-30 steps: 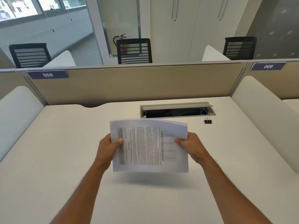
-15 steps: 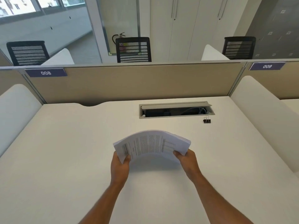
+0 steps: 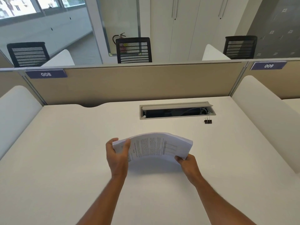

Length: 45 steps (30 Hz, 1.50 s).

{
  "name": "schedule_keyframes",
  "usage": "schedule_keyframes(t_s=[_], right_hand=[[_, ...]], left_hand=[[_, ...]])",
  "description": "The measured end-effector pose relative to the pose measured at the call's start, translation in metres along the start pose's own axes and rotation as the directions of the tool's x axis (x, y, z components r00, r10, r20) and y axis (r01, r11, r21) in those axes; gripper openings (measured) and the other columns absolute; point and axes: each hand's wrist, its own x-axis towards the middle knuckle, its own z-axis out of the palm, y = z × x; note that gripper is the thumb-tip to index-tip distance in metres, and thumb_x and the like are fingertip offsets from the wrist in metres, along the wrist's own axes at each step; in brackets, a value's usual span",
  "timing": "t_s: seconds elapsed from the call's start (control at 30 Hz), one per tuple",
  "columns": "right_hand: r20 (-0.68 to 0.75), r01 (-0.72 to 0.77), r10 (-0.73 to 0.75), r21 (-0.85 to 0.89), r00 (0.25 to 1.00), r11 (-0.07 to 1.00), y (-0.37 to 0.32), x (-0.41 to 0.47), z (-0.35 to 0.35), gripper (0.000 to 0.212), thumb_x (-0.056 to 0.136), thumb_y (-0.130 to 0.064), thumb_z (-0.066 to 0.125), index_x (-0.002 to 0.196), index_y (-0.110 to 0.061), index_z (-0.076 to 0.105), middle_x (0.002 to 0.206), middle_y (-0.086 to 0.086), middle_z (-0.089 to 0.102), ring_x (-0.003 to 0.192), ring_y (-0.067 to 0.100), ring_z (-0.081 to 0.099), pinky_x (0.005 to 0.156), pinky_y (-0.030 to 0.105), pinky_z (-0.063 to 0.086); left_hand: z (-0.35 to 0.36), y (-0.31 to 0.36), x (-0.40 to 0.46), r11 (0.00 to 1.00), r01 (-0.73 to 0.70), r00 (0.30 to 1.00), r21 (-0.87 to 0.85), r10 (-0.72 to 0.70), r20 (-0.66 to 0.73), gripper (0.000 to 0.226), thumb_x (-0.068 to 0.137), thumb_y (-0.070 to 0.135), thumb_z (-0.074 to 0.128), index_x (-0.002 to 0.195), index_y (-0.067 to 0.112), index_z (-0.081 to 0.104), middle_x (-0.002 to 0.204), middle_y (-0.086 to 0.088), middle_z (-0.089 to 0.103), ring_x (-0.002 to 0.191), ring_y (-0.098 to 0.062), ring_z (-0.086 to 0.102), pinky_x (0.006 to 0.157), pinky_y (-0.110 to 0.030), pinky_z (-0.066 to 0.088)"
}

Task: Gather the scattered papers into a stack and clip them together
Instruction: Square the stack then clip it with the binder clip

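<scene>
A stack of printed white papers (image 3: 155,146) arches upward over the middle of the white desk (image 3: 65,151). My left hand (image 3: 117,155) grips its left edge, thumb on top. My right hand (image 3: 186,161) pinches the lower right corner from beneath. The stack's near edge seems to rest on or just above the desk; I cannot tell which. A small black binder clip (image 3: 208,121) lies on the desk far to the right, apart from both hands.
An open cable tray (image 3: 177,110) is sunk into the desk behind the papers. A beige partition (image 3: 129,83) closes the far side, and white side dividers (image 3: 263,114) flank the desk left and right. Black chairs stand beyond.
The papers went from held up flat facing me to lowered toward the desk and bowed into an arch. My left hand shifted up along the left edge.
</scene>
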Motion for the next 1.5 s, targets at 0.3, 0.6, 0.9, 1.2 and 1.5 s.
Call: schedule_keyframes(t_s=[0.3, 0.6, 0.9, 1.2, 1.5], right_hand=[[0.005, -0.008, 0.008, -0.022, 1.000, 1.000, 0.001, 0.003, 0.001, 0.020, 0.093, -0.006, 0.065, 0.111, -0.012, 0.069, 0.107, 0.010, 0.072, 0.099, 0.025, 0.064, 0.085, 0.032, 0.047], [0.006, 0.057, -0.057, 0.032, 0.998, 0.998, -0.010, -0.001, -0.001, 0.024, 0.089, -0.004, 0.068, 0.097, -0.027, 0.071, 0.100, 0.000, 0.075, 0.095, 0.016, 0.068, 0.085, 0.033, 0.055], [0.031, 0.068, -0.066, -0.047, 0.997, 0.997, -0.013, 0.002, -0.008, 0.019, 0.092, -0.007, 0.066, 0.100, -0.022, 0.073, 0.101, -0.001, 0.076, 0.095, 0.017, 0.069, 0.083, 0.033, 0.057], [0.315, -0.314, 0.245, 0.190, 0.917, 0.930, -0.018, 0.011, -0.026, 0.036, 0.087, 0.006, 0.066, 0.122, -0.002, 0.066, 0.114, 0.010, 0.075, 0.108, 0.033, 0.070, 0.096, 0.047, 0.055], [0.257, -0.333, 0.228, 0.523, 0.939, 0.784, -0.018, -0.047, 0.047, 0.031, 0.089, 0.008, 0.061, 0.115, -0.009, 0.067, 0.107, 0.005, 0.077, 0.098, 0.026, 0.072, 0.069, 0.037, 0.061]], left_hand=[[0.013, 0.021, 0.009, 0.994, -0.024, 0.997, 0.104, 0.031, -0.071, 0.038, 0.091, 0.043, 0.068, 0.116, 0.020, 0.052, 0.099, 0.000, 0.061, 0.086, -0.014, 0.062, 0.059, -0.017, 0.047], [-0.010, -0.039, 0.007, 0.989, 0.037, 0.985, 0.146, -0.061, 0.159, 0.036, 0.089, 0.015, 0.075, 0.119, 0.017, 0.056, 0.110, 0.002, 0.068, 0.102, -0.016, 0.066, 0.083, -0.032, 0.055], [-0.024, -0.057, 0.015, 0.898, 0.103, 0.970, 0.427, -0.186, 0.159, 0.003, 0.090, 0.013, 0.064, 0.089, 0.013, 0.066, 0.085, -0.001, 0.072, 0.081, -0.026, 0.066, 0.058, -0.029, 0.044], [-0.042, -0.039, 0.059, 0.881, 0.471, 0.850, 0.053, -0.469, 0.241, 0.019, 0.088, 0.013, 0.074, 0.102, 0.001, 0.069, 0.096, -0.016, 0.075, 0.083, -0.028, 0.068, 0.072, -0.036, 0.055], [0.018, -0.015, -0.012, 0.741, 0.515, 0.857, -0.431, -0.433, 0.279, 0.036, 0.096, 0.001, 0.061, 0.128, 0.017, 0.062, 0.117, -0.007, 0.074, 0.106, -0.032, 0.070, 0.094, -0.054, 0.055]])
